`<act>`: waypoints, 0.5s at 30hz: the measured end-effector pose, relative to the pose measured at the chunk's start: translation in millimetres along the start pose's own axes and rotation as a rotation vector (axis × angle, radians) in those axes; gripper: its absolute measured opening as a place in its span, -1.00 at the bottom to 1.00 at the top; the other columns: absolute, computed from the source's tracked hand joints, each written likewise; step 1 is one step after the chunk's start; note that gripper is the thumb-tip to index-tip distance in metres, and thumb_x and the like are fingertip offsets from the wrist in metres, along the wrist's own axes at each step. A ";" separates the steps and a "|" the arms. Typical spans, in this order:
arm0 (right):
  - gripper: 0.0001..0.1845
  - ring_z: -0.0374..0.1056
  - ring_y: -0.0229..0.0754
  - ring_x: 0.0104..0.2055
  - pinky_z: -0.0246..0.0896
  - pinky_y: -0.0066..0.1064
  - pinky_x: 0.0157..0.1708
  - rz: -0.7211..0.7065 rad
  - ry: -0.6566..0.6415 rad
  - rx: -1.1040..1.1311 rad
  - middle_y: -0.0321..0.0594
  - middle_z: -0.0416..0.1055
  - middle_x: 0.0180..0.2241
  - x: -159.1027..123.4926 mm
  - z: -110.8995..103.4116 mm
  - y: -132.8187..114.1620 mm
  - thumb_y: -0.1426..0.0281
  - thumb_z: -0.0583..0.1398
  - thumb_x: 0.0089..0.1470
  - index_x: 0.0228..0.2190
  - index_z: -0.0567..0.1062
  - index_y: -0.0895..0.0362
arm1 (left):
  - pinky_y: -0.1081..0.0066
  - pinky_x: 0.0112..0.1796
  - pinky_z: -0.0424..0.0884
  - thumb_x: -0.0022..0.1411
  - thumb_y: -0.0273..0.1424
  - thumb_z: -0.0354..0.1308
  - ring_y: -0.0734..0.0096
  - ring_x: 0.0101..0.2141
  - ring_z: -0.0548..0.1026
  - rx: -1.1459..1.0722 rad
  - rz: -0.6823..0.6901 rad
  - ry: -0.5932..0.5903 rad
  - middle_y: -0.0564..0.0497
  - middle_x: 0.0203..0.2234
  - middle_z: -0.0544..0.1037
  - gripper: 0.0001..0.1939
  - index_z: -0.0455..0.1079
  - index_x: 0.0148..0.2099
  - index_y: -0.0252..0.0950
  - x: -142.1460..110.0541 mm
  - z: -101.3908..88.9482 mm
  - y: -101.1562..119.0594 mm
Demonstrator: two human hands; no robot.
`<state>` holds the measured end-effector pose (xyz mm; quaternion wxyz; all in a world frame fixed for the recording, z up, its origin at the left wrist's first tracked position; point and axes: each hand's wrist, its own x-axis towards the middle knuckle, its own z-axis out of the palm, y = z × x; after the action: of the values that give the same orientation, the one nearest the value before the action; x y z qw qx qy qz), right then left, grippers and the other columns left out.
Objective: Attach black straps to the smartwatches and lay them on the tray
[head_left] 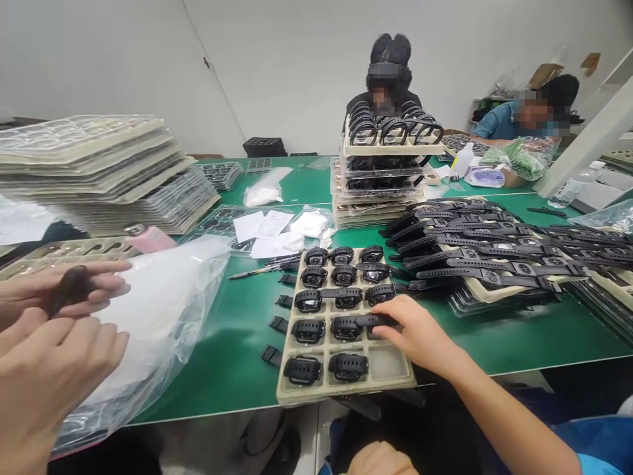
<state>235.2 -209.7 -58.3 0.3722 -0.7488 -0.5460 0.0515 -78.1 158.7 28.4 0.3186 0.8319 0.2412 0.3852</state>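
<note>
My right hand [403,326] reaches in from the right, its thumb and fingers closed on a black smartwatch [370,321] at the fourth row of a cream tray [346,392]. More black watches sit in the tray's other compartments, with straps hanging over its sides. The front right compartment [390,364] holds no watch. My left hand [380,460] shows only partly at the bottom edge. Its fingers look curled, and what they may hold is hidden.
A co-worker's two hands [64,349] hold a dark item at left, beside a plastic bag [148,316]. Watches lie piled at right [494,254]. Stacked trays stand at left [84,171] and mid-back [380,188]. Two people sit beyond. The green table's front edge [222,410] lies nearby.
</note>
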 end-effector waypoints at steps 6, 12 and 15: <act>-0.69 0.50 0.04 -0.02 0.50 -0.11 0.03 -0.024 -0.032 -0.049 -0.04 0.62 -0.08 -11.3 0.2 11.2 0.54 0.30 0.28 0.05 0.62 0.17 | 0.34 -0.19 0.60 0.28 -0.17 -0.35 0.27 -0.07 0.68 -0.051 -0.129 -0.041 0.09 -0.28 0.66 -0.38 0.58 -0.14 -0.18 -28.1 -6.9 -16.8; -0.60 0.47 0.06 0.11 0.44 -0.03 0.15 -0.010 -0.037 -0.061 -0.03 0.56 0.09 -12.0 -7.8 4.6 0.38 0.25 0.35 0.18 0.55 0.06 | 0.15 -0.10 0.64 0.34 -0.10 -0.21 0.01 0.16 0.58 0.012 -0.271 -0.053 0.04 -0.19 0.64 -0.49 0.58 -0.09 -0.04 -43.5 -14.1 5.2; -0.62 0.46 0.02 0.16 0.43 -0.12 0.18 0.061 0.139 0.017 -0.08 0.55 0.11 -26.2 -13.5 9.0 0.27 0.22 0.38 0.17 0.57 0.01 | 0.00 -0.05 0.62 0.33 -0.02 -0.22 -0.14 0.28 0.45 0.106 -0.319 -0.037 0.08 -0.08 0.61 -0.45 0.49 0.13 0.07 -50.1 -6.9 4.4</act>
<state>238.3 -240.0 -62.8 0.4137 -0.7636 -0.4955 0.0153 -112.3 125.7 10.6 0.3358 0.8055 0.3843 0.3012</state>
